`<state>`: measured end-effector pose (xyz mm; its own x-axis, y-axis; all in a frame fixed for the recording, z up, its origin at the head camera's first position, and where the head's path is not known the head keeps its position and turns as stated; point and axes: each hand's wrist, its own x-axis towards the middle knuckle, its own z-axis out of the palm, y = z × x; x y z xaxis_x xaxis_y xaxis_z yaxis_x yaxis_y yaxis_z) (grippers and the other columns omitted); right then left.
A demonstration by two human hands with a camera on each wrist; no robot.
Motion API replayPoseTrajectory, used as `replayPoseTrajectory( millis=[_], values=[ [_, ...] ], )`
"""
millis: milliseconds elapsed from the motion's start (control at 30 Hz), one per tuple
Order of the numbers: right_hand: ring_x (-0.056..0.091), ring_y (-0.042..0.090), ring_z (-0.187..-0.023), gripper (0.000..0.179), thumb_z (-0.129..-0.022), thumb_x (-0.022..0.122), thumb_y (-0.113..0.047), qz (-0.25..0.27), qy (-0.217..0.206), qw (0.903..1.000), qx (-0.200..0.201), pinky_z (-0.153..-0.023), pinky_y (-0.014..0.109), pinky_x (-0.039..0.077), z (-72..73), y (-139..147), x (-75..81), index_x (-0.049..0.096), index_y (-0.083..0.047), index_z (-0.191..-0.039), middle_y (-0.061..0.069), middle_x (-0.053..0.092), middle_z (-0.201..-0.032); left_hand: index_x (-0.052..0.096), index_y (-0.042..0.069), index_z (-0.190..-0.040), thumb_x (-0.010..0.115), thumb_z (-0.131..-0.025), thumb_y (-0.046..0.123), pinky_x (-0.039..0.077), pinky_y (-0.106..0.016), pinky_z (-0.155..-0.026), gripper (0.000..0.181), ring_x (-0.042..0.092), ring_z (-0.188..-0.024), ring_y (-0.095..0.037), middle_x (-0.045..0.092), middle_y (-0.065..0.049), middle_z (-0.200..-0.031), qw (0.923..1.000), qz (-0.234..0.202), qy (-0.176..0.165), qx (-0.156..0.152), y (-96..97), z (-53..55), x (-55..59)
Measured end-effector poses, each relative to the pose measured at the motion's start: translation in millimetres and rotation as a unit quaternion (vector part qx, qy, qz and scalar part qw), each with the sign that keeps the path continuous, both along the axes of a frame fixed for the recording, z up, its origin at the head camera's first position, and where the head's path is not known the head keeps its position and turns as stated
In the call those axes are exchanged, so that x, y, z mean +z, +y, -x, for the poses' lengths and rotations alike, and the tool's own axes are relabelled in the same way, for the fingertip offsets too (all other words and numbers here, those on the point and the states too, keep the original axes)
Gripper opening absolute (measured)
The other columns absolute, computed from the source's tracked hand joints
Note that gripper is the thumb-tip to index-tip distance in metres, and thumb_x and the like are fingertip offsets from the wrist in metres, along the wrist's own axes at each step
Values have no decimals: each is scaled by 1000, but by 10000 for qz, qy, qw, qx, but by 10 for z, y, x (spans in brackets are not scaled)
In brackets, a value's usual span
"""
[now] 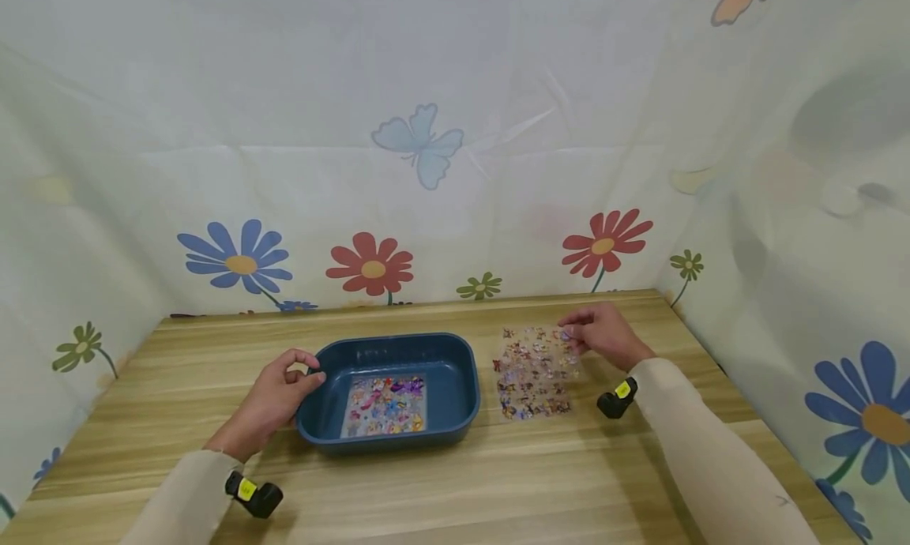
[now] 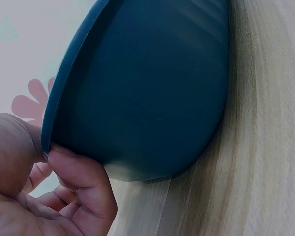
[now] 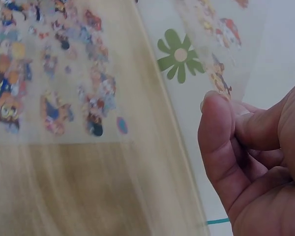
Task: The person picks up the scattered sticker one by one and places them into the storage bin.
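Observation:
At the left end of a dark blue plastic tub [image 1: 392, 445], my left hand [image 1: 273, 395] pinches the rim between thumb and fingers. The left wrist view shows this grip on the tub wall [image 2: 152, 93] up close. A sheet of colourful stickers [image 1: 387, 407] lies flat inside the tub. To the right of the tub, my right hand [image 1: 604, 336] pinches the far right corner of a clear sticker sheet [image 3: 226, 37]. That sheet is raised, and beneath it another sticker sheet [image 3: 54, 73] lies on the table. In the head view the two sheets overlap.
The wood-grain table [image 1: 455, 501] reaches back to a white cloth [image 1: 498, 71] printed with flowers and butterflies. The cloth also hangs at both sides. A black wrist camera [image 1: 617, 399] sits on the right wrist, another [image 1: 254, 496] on the left.

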<state>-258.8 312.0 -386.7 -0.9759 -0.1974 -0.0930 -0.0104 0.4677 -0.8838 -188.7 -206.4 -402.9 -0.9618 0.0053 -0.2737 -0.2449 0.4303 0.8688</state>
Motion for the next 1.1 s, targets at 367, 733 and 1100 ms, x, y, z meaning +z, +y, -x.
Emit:
replayPoseTrajectory(
  millis=[367, 733, 1100],
  values=[
    [66, 14, -77, 29, -106, 53, -3, 149, -47, 9997, 198, -73, 27, 62, 31, -30, 152, 65, 12, -128, 21, 71, -107, 45, 7, -133, 56, -109, 20, 56, -30, -60, 30, 58, -77, -22, 54, -10, -91, 10000, -23, -36, 23, 25, -11, 41],
    [68, 14, -76, 28, -106, 54, -3, 260, -81, 9992, 284, -73, 28, 63, 21, -120, 272, 65, 11, -127, 22, 72, -108, 45, 6, -133, 56, -109, 19, 58, -33, -59, 30, 61, -75, -22, 55, -7, -87, 9999, -95, -19, 59, 17, -9, 2],
    [67, 14, -75, 28, -106, 56, -3, 409, -118, 9986, 317, -72, 28, 63, 7, -247, 324, 64, 12, -128, 21, 72, -104, 45, 7, -134, 56, -109, 20, 58, -33, -60, 31, 61, -77, -23, 55, -9, -89, 10000, -64, -29, 46, 21, -14, 15]
  ],
)
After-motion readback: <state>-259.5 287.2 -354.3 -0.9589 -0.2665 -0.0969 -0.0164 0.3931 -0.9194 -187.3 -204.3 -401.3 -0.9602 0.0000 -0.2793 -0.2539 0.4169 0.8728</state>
